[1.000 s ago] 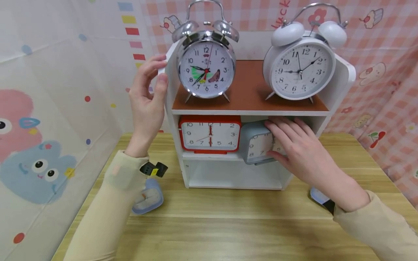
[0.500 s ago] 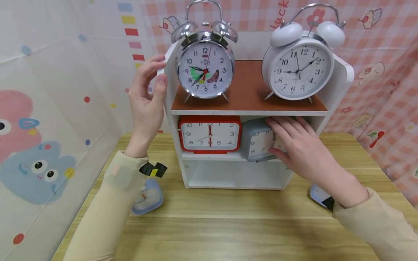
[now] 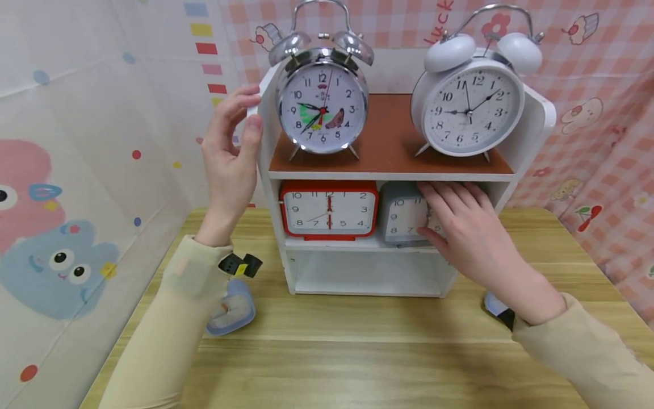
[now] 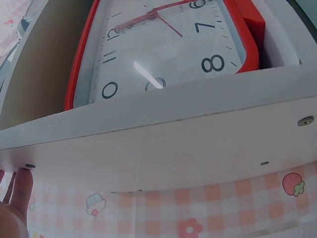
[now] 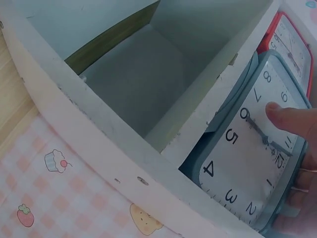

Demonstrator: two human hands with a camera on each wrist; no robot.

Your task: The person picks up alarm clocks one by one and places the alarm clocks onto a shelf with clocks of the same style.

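- Grey-blue clock (image 3: 407, 218) has slid deeper into the shelf (image 3: 368, 274), beside the red clock (image 3: 328, 213);
- right hand (image 3: 466, 234) grips it, thumb on dial;
- left hand (image 3: 230, 162) pinches shelf's side.

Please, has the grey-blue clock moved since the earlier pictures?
Yes: judged against the red clock, the grey-blue clock has moved back, deeper into the white shelf unit.

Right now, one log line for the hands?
left hand: holds side of white three-tier shelf | right hand: holds blue-grey rectangular clock, mid-shelf | red rectangular clock: beside it
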